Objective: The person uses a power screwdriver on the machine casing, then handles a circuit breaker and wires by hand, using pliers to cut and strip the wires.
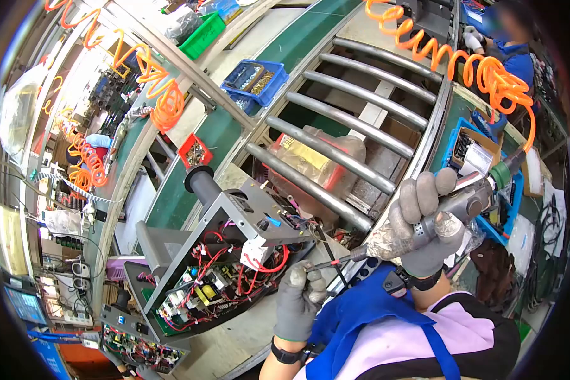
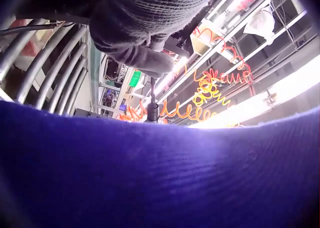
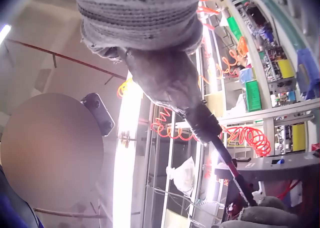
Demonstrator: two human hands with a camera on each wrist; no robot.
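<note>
A grey-gloved right hand [image 1: 418,225] grips a power screwdriver [image 1: 472,202], its long bit [image 1: 328,263] pointing left. At the bit's tip, the gloved left hand [image 1: 297,307] has curled fingers and thumb pinching the end; whether a screw is there cannot be told. Just left of that hand stands an open grey metal chassis [image 1: 234,209] with circuit boards and red wires, tilted on the bench. The right wrist view shows the driver body [image 3: 165,80] wrapped in clear film and the left fingers [image 3: 270,215] at the bit. In the left wrist view, the left glove [image 2: 150,18] hides much.
Metal rollers [image 1: 354,126] lie beyond the chassis. A red bin [image 1: 195,152] and blue bin [image 1: 259,82] hold small parts. Another blue bin [image 1: 510,221] sits right, beside an orange coiled hose [image 1: 500,76]. A second open unit [image 1: 133,339] is lower left; another person [image 1: 516,54] stands top right.
</note>
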